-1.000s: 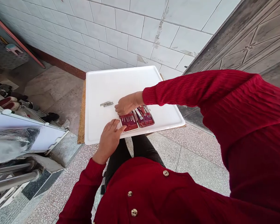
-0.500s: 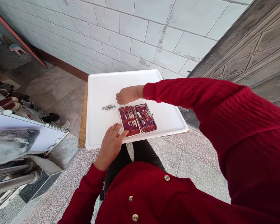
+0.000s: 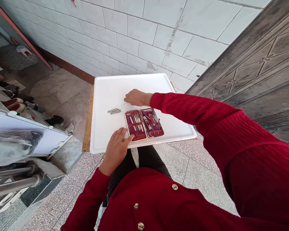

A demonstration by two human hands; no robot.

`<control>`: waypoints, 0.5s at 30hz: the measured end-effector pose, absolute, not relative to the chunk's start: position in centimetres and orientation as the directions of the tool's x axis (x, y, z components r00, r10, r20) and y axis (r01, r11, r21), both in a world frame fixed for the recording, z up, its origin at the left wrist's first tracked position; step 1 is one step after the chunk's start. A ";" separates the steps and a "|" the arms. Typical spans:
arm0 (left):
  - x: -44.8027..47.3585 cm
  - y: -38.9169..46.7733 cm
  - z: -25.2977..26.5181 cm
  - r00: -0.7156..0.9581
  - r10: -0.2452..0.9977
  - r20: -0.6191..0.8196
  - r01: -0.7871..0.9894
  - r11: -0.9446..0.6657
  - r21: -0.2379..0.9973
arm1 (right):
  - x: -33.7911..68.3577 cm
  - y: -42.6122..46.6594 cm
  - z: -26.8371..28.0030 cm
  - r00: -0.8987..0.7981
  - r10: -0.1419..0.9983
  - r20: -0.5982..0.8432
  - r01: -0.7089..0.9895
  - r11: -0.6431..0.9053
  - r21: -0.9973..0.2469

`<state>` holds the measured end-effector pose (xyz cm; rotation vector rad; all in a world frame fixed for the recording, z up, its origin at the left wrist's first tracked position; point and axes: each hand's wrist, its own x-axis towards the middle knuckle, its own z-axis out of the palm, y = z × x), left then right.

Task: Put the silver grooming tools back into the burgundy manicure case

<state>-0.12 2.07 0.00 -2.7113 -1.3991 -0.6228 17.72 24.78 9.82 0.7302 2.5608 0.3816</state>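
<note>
Left hand (image 3: 117,149) grip loose, thumb apart from fingers, thumb on near left corner of open red case (image 3: 140,136), fingers on white surface (image 3: 106,89). Metal clipper (image 3: 114,111) lies just beyond, apart from case. Then thin tool (image 3: 123,104), slanting out of right hand (image 3: 136,97), fingertips pinched together on it. Case flat, nearer person than right hand, both halves holding metal tools (image 3: 141,127).

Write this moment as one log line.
left hand: thumb on open manicure case | right hand: pinching thin item over tray | nail clippers: on tray, apart from case
</note>
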 end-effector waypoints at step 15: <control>0.1 2.0 0.2 0.511 0.781 0.360 0.792 -0.590 0.156 | 18.5 19.9 12.0 -0.836 0.470 -0.283 0.463 0.881 0.096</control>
